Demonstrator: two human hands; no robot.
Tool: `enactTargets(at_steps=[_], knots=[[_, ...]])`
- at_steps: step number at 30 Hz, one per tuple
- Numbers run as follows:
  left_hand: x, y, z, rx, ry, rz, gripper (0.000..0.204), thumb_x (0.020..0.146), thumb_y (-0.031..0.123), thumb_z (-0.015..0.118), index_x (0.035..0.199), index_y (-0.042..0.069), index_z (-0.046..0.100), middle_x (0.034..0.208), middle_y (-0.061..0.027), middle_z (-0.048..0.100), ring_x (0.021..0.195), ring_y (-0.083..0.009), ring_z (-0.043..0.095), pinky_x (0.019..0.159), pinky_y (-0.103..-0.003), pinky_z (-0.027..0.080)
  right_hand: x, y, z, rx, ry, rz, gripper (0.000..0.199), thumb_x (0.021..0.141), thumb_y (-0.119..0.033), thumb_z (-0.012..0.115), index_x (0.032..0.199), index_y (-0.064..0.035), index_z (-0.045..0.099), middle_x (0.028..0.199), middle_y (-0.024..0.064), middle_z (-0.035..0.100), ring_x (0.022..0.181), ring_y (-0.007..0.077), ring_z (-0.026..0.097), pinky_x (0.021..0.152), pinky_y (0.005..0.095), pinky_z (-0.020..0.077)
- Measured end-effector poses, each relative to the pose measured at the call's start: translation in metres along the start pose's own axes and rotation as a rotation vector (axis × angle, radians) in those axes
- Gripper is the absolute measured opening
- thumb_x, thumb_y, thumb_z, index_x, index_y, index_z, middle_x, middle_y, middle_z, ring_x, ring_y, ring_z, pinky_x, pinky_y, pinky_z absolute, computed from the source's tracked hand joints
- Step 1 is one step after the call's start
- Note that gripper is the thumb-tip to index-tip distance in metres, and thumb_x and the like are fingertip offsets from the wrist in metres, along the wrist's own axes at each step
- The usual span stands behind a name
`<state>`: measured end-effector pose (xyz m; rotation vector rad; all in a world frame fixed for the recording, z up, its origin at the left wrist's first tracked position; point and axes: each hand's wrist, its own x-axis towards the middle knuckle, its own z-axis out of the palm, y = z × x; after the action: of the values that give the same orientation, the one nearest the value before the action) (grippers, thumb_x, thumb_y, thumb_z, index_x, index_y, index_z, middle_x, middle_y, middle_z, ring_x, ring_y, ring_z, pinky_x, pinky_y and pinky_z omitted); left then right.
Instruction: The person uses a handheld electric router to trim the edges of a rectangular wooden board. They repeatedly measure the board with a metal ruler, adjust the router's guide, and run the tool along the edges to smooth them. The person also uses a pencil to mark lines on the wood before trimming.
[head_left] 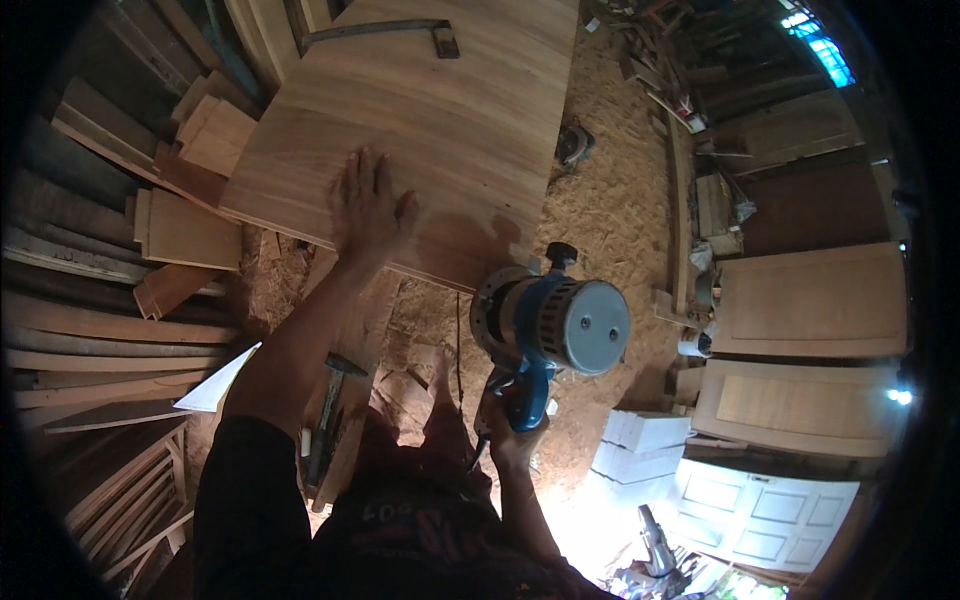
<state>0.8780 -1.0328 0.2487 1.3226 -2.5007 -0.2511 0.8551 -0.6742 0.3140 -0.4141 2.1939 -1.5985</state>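
My left hand (370, 205) lies flat on the near end of a wide wooden panel (440, 120), fingers spread. My right hand (512, 432) is wrapped round the blue rear handle of a router (545, 320) with a grey round motor cap and a black knob. The router is tipped on its side at the panel's near right corner; whether its base touches the edge cannot be made out. A dark bar with a short block at one end (385, 32) rests across the panel's far part.
A hammer (335, 390) lies on a plank at my left. Boards (110, 335) are stacked along the left. Sawdust covers the floor (610, 200), where a circular tool (573, 145) sits. Panelled doors (810, 300), a white door (765, 510) and white blocks (640, 450) stand at right.
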Motion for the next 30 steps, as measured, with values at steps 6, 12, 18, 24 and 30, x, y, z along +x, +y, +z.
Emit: enactTargets(at_steps=[6, 12, 18, 24, 30], knots=[[-0.002, 0.001, -0.003, 0.050, 0.019, 0.009, 0.078, 0.107, 0.056, 0.042, 0.163, 0.002, 0.030, 0.171, -0.0245, 0.019, 0.161, -0.0402, 0.015, 0.129, -0.057, 0.016, 0.002, -0.001, 0.003, 0.017, 0.027, 0.047, 0.014, 0.086, -0.002, 0.080, 0.094, -0.0041, 0.068, 0.078, -0.0013, 0.066, 0.072, 0.0075, 0.060, 0.065, 0.0268, 0.0494], [-0.001, 0.002, -0.002, 0.030, -0.003, -0.004, 0.079, 0.107, 0.056, 0.042, 0.163, 0.003, 0.030, 0.171, -0.0249, 0.020, 0.161, -0.0399, 0.015, 0.129, -0.056, 0.015, 0.009, -0.003, 0.004, 0.022, 0.014, 0.025, 0.014, 0.087, 0.000, 0.079, 0.096, -0.0045, 0.069, 0.078, -0.0015, 0.066, 0.071, 0.0068, 0.060, 0.065, 0.0257, 0.0488], [0.000, 0.001, 0.002, 0.071, 0.025, -0.012, 0.079, 0.106, 0.059, 0.037, 0.164, 0.005, 0.031, 0.170, -0.0226, 0.024, 0.161, -0.0355, 0.016, 0.128, -0.054, 0.014, 0.013, -0.006, 0.009, 0.008, 0.024, 0.008, 0.018, 0.086, -0.001, 0.080, 0.101, -0.0039, 0.070, 0.081, -0.0013, 0.067, 0.072, 0.0069, 0.061, 0.065, 0.0254, 0.0490], [0.007, -0.012, 0.019, -0.006, 0.051, 0.045, 0.083, 0.102, 0.058, 0.051, 0.159, -0.001, 0.037, 0.169, -0.0290, 0.021, 0.157, -0.0453, 0.022, 0.126, -0.058, 0.022, 0.017, -0.025, -0.017, 0.065, 0.028, 0.010, 0.021, 0.089, -0.001, 0.075, 0.109, -0.0008, 0.070, 0.075, 0.0003, 0.066, 0.063, 0.0073, 0.059, 0.059, 0.0234, 0.0459], [0.005, -0.016, 0.019, -0.105, 0.080, 0.044, 0.082, 0.101, 0.060, 0.052, 0.160, 0.005, 0.039, 0.170, -0.0242, 0.026, 0.159, -0.0383, 0.022, 0.127, -0.055, 0.016, -0.017, -0.037, -0.095, 0.230, 0.142, 0.289, 0.037, 0.087, -0.005, 0.076, 0.121, 0.0069, 0.068, 0.074, 0.0045, 0.065, 0.056, 0.0116, 0.057, 0.051, 0.0274, 0.0442]])
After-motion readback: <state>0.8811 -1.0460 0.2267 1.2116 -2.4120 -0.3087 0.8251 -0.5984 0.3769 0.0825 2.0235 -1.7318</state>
